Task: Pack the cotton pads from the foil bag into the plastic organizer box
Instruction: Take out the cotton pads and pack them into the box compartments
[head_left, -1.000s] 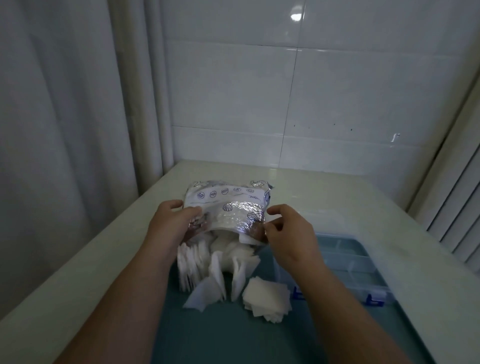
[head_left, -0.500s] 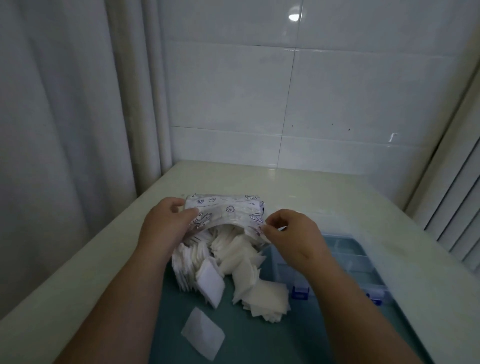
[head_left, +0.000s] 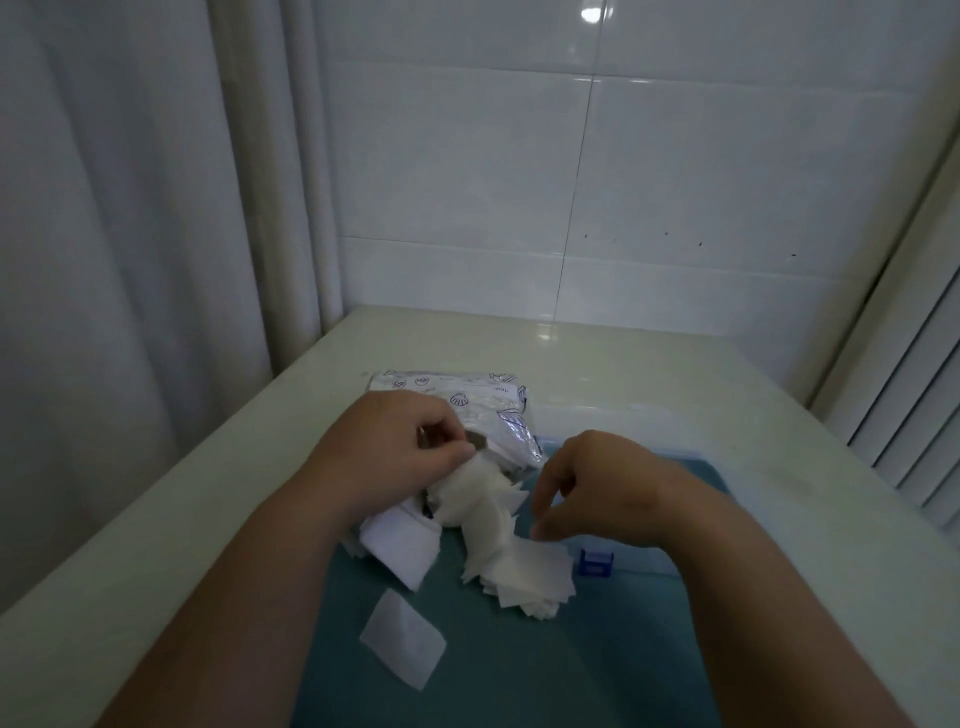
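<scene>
White tile and a curtain back the pale counter (head_left: 649, 374) where we work. Our left hand (head_left: 384, 447) pinches the mouth of the foil bag (head_left: 467, 400), and cotton pads (head_left: 519, 566) spill from it onto a teal surface (head_left: 545, 675). One loose pad (head_left: 402, 644) lies apart. Our right hand (head_left: 587, 483) hangs over the heap, fingers (head_left: 543, 493) loosely curled, gripping nothing. We should square a small stack before lifting it. Our right forearm hides most of the organizer box (head_left: 691, 465), near a blue latch (head_left: 596, 563).

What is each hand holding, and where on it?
The left hand grips the silver printed foil bag at its open mouth's left edge. The right hand holds nothing, loosely curled above the white square cotton pads.
</scene>
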